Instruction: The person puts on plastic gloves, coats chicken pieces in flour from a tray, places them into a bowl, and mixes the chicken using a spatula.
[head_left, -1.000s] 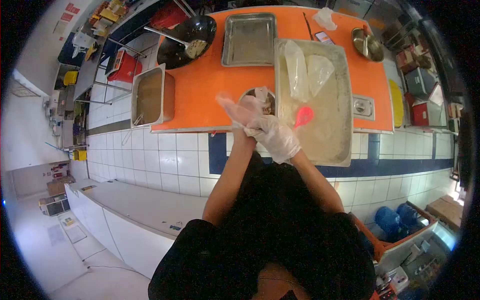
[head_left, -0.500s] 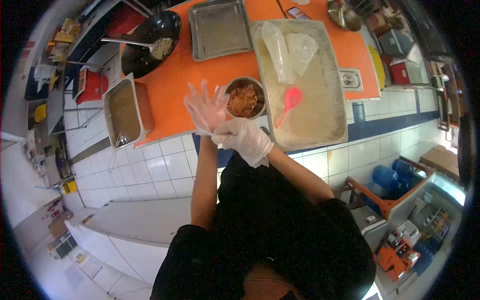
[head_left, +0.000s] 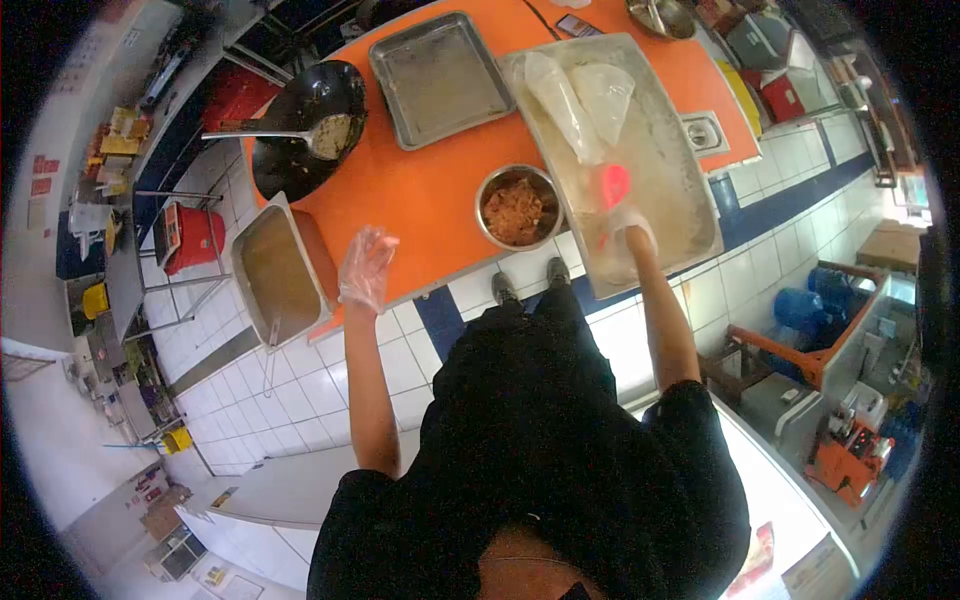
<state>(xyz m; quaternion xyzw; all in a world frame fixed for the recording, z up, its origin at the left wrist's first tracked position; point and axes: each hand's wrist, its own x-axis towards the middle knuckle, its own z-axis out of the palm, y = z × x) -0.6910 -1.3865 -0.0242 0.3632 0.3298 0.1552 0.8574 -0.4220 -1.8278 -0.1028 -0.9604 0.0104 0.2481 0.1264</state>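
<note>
My right hand [head_left: 634,230], in a clear plastic glove, is closed at the handle of a pink slotted spoon [head_left: 613,186], blurred by motion. It is over a large metal tray [head_left: 690,215] dusted with pale powder. My left hand [head_left: 366,268], also gloved, is near the orange table's front edge with fingers loosely apart and nothing visible in it. Between my hands stands a round metal bowl [head_left: 484,226] of reddish-brown, chunky food [head_left: 516,212]. Two clear plastic bags with pale contents [head_left: 560,105] lie at the far end of the tray.
A shallow rectangular pan [head_left: 435,85] lies at the back of the orange table [head_left: 420,200]. At left are a black wok [head_left: 285,165] with a long-handled ladle [head_left: 330,136] and a deep container of cloudy liquid [head_left: 280,265]. A phone [head_left: 577,25] lies at the back.
My hands have come apart: the left moved left, away from the bowl, and the right left the other glove's cuff and reached over the tray to the pink spoon. The view has shifted slightly.
</note>
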